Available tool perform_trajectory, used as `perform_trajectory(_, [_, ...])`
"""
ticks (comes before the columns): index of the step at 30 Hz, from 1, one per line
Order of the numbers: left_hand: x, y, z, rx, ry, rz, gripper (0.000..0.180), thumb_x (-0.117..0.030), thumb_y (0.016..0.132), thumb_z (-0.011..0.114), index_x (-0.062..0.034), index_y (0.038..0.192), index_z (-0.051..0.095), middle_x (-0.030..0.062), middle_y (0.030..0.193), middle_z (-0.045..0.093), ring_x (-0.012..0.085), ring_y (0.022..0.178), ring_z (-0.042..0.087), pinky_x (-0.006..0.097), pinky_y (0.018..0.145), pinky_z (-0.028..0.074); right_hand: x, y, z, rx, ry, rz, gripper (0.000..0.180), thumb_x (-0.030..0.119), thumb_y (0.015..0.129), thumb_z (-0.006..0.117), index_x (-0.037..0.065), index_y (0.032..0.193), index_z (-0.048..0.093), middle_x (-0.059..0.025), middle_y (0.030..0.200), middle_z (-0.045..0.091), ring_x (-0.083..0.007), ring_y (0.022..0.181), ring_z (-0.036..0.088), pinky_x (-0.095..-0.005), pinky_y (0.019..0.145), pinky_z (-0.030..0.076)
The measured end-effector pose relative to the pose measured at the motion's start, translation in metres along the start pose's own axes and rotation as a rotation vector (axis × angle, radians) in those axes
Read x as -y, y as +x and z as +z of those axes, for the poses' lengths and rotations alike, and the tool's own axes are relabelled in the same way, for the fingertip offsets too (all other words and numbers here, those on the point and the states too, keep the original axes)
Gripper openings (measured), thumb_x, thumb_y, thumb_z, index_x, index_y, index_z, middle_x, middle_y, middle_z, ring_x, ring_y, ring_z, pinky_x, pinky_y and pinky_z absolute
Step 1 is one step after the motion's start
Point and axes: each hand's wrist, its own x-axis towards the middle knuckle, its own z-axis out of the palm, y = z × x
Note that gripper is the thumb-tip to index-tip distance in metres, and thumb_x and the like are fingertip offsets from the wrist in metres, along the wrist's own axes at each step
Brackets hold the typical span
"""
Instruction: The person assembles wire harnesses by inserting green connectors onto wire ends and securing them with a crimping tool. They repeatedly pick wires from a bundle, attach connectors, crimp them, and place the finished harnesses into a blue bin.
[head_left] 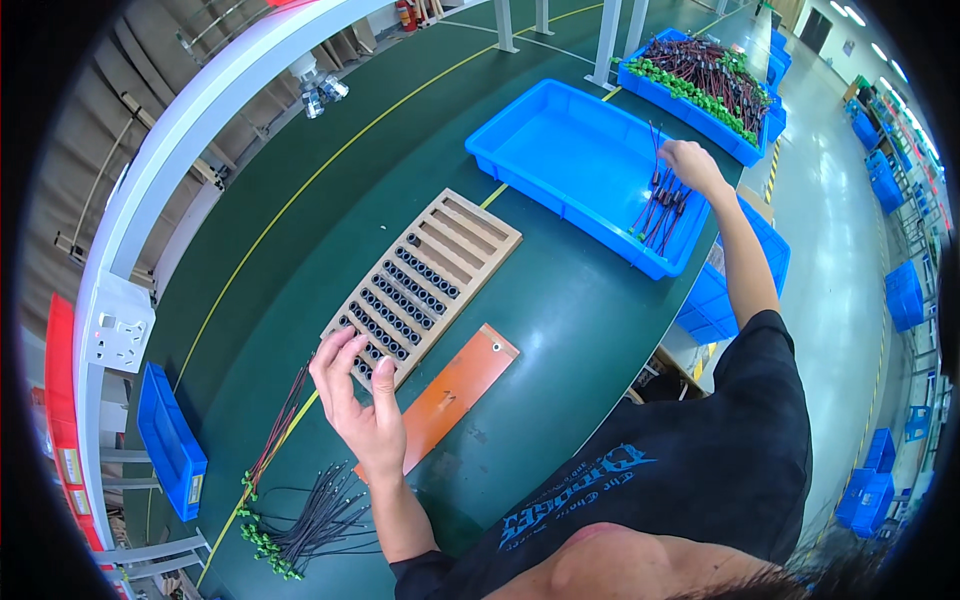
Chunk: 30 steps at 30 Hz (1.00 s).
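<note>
My left hand (362,400) hovers with thumb and fingers spread over the near end of a wooden rack (490,262). Rows of black round parts (400,300) fill several of the rack's slots; the slots at the far end hold none. Over the right side of a blue tray (560,130), my right hand (692,166) is closed in a pinch on thin dark red wire leads. Below it in the tray lies a small bunch of wire leads (662,212) with black cylindrical bodies. The fingertips partly hide what they grip.
An orange strip (448,400) lies beside the rack. Black cables (325,515) with green ends and dark red wires (282,425) lie on the green table at the near left. Another blue tray (745,150) beyond is heaped with green-ended leads. A white frame (150,190) arches over the left.
</note>
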Motion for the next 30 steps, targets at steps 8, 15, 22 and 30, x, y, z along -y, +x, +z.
perform_trajectory(8, [-0.004,-0.01,0.011,0.134,0.052,0.073,0.015,-0.004,0.087,0.077,-0.0043,0.101,0.072,0.0118,0.126,0.063,0.0335,0.122,0.059,0.043,0.095,0.05,0.006,-0.003,0.048,0.133,-0.151,-0.058,0.023,0.013,0.089,0.073,0.004,0.11,0.073,-0.023,0.105,0.07,-0.041,0.106,0.068,-0.0489,0.095,0.054])
perform_trajectory(15, [-0.003,-0.008,0.005,0.13,0.08,0.093,0.013,-0.003,0.086,0.078,-0.004,0.097,0.072,0.0112,0.124,0.064,0.0339,0.122,0.059,0.044,0.09,0.052,0.023,-0.003,0.034,0.06,-0.051,-0.055,0.019,0.017,0.09,0.073,0.001,0.1,0.075,-0.0246,0.1,0.073,-0.0412,0.1,0.071,-0.05,0.088,0.057])
perform_trajectory(22, [-0.002,-0.008,0.011,0.143,0.074,0.114,0.011,-0.003,0.086,0.078,-0.0032,0.095,0.073,0.0116,0.123,0.065,0.0343,0.121,0.059,0.043,0.089,0.052,0.009,-0.023,0.035,0.192,-0.058,-0.121,0.023,0.021,0.091,0.072,0.005,0.108,0.073,-0.0188,0.108,0.07,-0.0395,0.108,0.067,-0.047,0.092,0.054])
perform_trajectory(30, [-0.026,-0.009,0.018,0.247,0.02,0.168,0.018,-0.001,0.078,0.082,-0.0023,0.094,0.073,0.0146,0.12,0.065,0.0366,0.117,0.062,0.047,0.098,0.051,0.071,-0.031,0.014,-0.135,-0.195,-0.256,0.019,0.018,0.09,0.072,0.01,0.107,0.073,-0.0124,0.103,0.066,-0.0336,0.107,0.065,-0.0447,0.088,0.056])
